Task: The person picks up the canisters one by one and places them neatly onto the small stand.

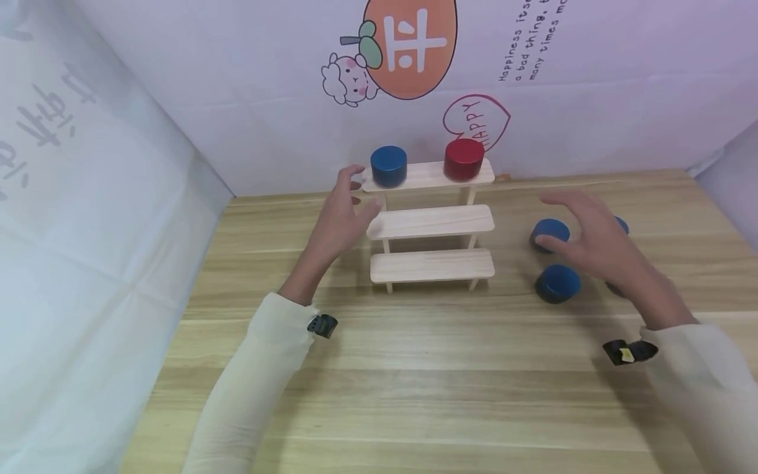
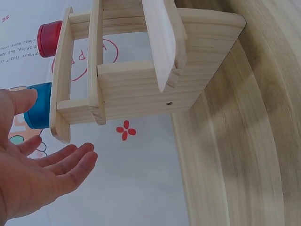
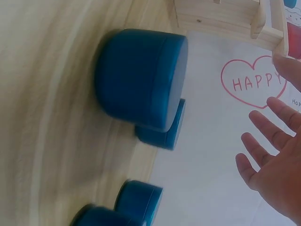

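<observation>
A three-tier wooden stand (image 1: 431,220) is set against the back wall. On its top tier are a blue round tin (image 1: 389,166) at the left and a red round tin (image 1: 464,159) at the right. My left hand (image 1: 346,214) is by the stand's left end, fingers spread and nothing held. In the left wrist view its thumb overlaps the blue tin (image 2: 39,106). Over on the right, my right hand (image 1: 606,240) hovers above the table with thumb and fingers apart, also holding nothing. Beneath and beside it stand several blue tins (image 1: 558,284), partly covered by the hand.
Both lower tiers of the stand (image 1: 432,265) are bare wood. White cloth (image 1: 266,118) with printed cartoons and lettering hangs behind the wooden table (image 1: 414,395), and more white cloth (image 1: 89,230) covers the left side. A black strap (image 1: 322,325) is on the left wrist.
</observation>
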Tool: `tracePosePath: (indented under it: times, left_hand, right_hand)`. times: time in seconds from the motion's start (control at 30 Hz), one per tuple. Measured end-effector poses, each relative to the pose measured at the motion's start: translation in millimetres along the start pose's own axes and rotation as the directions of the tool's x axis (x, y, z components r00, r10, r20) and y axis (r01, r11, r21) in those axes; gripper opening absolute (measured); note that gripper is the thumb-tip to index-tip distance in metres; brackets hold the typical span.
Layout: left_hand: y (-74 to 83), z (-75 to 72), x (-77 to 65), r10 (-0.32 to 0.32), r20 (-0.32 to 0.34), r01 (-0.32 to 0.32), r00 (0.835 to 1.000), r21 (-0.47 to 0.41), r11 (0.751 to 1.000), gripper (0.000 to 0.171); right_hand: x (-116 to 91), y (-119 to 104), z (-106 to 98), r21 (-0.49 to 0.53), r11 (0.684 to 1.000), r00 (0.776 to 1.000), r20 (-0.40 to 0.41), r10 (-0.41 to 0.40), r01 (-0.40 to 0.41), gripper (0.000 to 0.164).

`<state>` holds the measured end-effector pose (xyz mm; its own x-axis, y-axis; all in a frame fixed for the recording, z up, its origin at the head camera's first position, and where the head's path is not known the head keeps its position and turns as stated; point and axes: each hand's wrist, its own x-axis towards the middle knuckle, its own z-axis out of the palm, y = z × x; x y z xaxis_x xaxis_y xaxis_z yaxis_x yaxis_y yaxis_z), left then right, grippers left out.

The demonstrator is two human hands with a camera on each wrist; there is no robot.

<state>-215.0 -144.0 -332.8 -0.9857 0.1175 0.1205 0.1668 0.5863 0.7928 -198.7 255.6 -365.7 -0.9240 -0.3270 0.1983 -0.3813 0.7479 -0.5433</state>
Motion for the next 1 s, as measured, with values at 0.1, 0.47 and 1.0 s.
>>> tracePosePath:
  times: [0.1, 0.47, 1.0]
  left_hand:
    - [1.2, -0.5, -3.4, 0.001, 0.000, -0.001, 1.000, -0.003, 1.000, 0.066]
    - [0.4, 1.8, -16.2, -0.021, 0.027, 0.022, 0.999, -0.010, 1.000, 0.069]
    - [-4.2, 8.1, -27.6, -0.032, 0.059, 0.030, 0.998, 0.032, 0.999, 0.069]
  right_hand:
    - [-5.8, 3.4, -2.3, 0.004, 1.000, 1.000, -0.004, 0.006, -0.006, 0.064]
    - [-22.7, 10.5, -9.9, 0.038, 0.998, 0.999, 0.021, 0.049, -0.050, 0.063]
    - [-37.9, 21.3, -17.0, 0.065, 0.990, 0.992, 0.030, 0.126, -0.127, 0.065]
